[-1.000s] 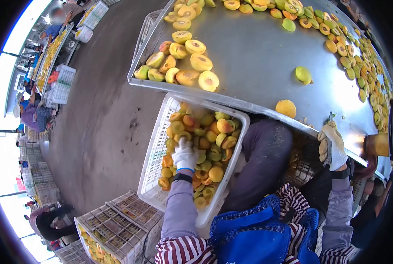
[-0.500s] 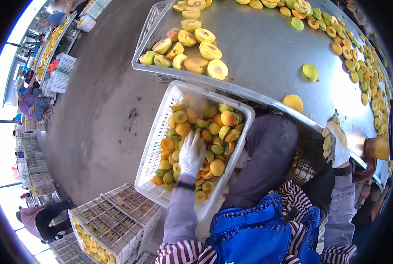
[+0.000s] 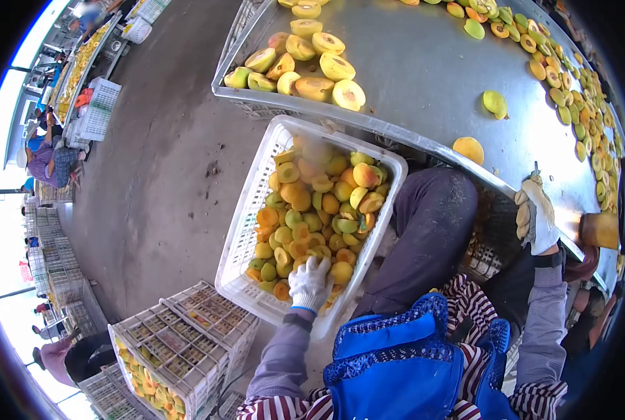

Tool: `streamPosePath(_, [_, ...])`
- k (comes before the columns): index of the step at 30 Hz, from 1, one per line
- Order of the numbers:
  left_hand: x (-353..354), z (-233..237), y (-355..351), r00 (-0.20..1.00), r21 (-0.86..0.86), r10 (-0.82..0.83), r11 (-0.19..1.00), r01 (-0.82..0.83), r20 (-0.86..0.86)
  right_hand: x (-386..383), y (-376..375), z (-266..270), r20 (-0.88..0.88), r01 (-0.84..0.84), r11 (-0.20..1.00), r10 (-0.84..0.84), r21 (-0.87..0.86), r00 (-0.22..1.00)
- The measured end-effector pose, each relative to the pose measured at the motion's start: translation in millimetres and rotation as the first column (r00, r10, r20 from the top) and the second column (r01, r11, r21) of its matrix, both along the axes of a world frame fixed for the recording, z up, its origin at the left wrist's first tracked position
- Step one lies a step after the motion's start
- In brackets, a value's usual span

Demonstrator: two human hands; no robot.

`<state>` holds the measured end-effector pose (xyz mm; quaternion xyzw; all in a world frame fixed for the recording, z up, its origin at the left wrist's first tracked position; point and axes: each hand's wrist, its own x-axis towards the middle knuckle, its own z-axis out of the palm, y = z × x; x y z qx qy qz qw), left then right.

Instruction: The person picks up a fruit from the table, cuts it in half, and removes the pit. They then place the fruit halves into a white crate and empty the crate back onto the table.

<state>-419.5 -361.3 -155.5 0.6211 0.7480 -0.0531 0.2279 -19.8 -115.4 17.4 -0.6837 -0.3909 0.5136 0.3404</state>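
Observation:
A white plastic basket (image 3: 239, 238) full of halved yellow, orange and green fruit (image 3: 309, 203) stands at the centre, left of my knee. My left hand (image 3: 311, 283), in a white glove, touches the fruit near the basket's lower end, its fingers bent down among the pieces; whether they grip one is hidden. At the right, my gloved right hand (image 3: 538, 217) is closed around a small metal tool (image 3: 536, 169) at the edge of the metal table (image 3: 410, 84). A single orange fruit (image 3: 468, 150) and a green half (image 3: 495, 103) lie on the table near it.
More halves (image 3: 312, 70) sit in the table's left corner, and a long row lines its far side. A lidded crate of fruit (image 3: 179, 343) stands at the lower left. People (image 3: 46, 161) work at another table along the left. A brown block (image 3: 599, 231) is at the right.
My left hand has moved down and toward me over the fruit, from the basket's middle to its lower end. My right hand stays nearly in place. The view has shifted slightly.

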Motion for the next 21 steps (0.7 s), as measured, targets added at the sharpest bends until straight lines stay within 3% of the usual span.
streamPosePath(1, [-1, 5, -9, 1.000, -0.028, -0.026, 0.999, 0.026, 0.010, 1, 0, -2, 0.008, -0.011, 1.000, 0.011, 0.018, 1.000])
streamPosePath(4, [-6, -12, -49, 0.990, -0.274, 0.126, 0.951, -0.140, -0.069, 2, -3, 1, 0.001, 0.003, 1.000, -0.003, 0.001, 1.000])
streamPosePath(7, [-23, 30, -17, 0.945, -0.623, 0.161, 0.719, -0.309, -0.283, 0, -1, 4, -0.023, -0.003, 1.000, 0.002, -0.028, 1.000])
streamPosePath(8, [-30, 26, -22, 0.945, -0.483, 0.180, 0.824, -0.296, -0.273, -1, 0, 5, -0.032, -0.005, 0.999, 0.004, -0.032, 0.999])
streamPosePath(11, [-24, 29, 25, 0.964, -0.179, 0.259, 0.948, -0.265, -0.054, -1, -2, 6, -0.022, 0.001, 0.998, -0.003, -0.067, 1.000])
streamPosePath(13, [-13, -17, 48, 0.990, 0.164, 0.107, 0.979, -0.122, 0.096, 2, -3, 5, 0.003, -0.032, 0.999, 0.032, -0.032, 0.999])
streamPosePath(15, [-8, -41, 65, 0.994, 0.296, -0.101, 0.949, 0.109, -0.041, 1, -3, 6, 0.025, -0.068, 0.998, 0.068, -0.006, 0.997])
streamPosePath(17, [-28, -56, 62, 0.984, -0.038, -0.110, 0.994, 0.106, -0.140, -2, -3, 11, 0.037, -0.094, 0.995, 0.094, -0.019, 0.995])
streamPosePath(19, [-43, -42, 52, 0.981, -0.159, 0.157, 0.972, -0.174, -0.113, -1, -1, 15, 0.025, -0.104, 0.993, 0.106, -0.058, 0.994])
streamPosePath(21, [-74, -42, 30, 0.897, -0.325, 0.372, 0.840, -0.435, -0.238, 3, -1, 14, -0.019, -0.102, 0.989, 0.100, -0.111, 0.995])
